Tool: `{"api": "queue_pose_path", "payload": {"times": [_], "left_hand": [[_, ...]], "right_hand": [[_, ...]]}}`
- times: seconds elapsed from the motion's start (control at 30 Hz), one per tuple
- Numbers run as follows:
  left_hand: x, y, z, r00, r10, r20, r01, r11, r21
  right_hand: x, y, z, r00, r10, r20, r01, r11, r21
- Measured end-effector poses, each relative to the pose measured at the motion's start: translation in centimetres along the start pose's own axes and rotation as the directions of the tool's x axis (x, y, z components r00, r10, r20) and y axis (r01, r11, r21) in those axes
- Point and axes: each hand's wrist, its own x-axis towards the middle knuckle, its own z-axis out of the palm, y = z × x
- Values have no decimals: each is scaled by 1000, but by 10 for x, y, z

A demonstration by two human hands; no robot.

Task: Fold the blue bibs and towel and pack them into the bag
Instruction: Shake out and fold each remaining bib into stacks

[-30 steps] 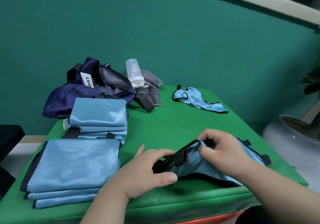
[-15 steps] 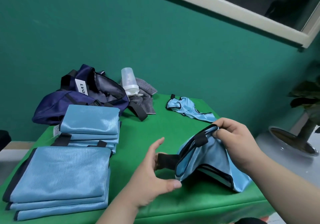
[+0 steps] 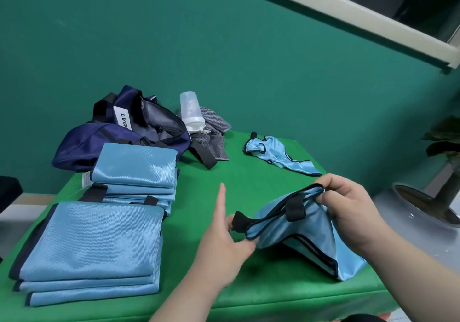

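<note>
Shiny light-blue bib with black trim (image 3: pixel 311 234): raised at the near right of the green table (image 3: pixel 249 179), its lower fold resting there.
Right hand (image 3: pixel 353 212): curled fingers pinch the bib's top edge.
Left hand (image 3: pixel 224 244): thumb and lower fingers nip the bib's black strap end, forefinger straight.
Folded blue stacks (image 3: pixel 94 242): two, at the left.
Navy fabric bag (image 3: pixel 119 142): gaping open behind the stacks.
Crumpled blue bib (image 3: pixel 273 152): far right.

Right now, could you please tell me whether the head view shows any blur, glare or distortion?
Head view: soft, even light, sheen on the folded bibs; the window frame slants across the top; the left hand is slightly blurred; the held bib is sharp.
</note>
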Motion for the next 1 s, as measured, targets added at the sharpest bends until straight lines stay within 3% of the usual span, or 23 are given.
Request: {"api": "queue_pose_path", "payload": {"times": [0.37,1.0], "left_hand": [[1,8,-8,992,96,-83,-90,993,74],[-13,51,-5,994,112,11,-112,993,20]], "right_hand": [[-5,7,-2,1000,18,-10,-18,1000,-23],[-10,-8,-7,999,-40,-22,38,996,-83]]}}
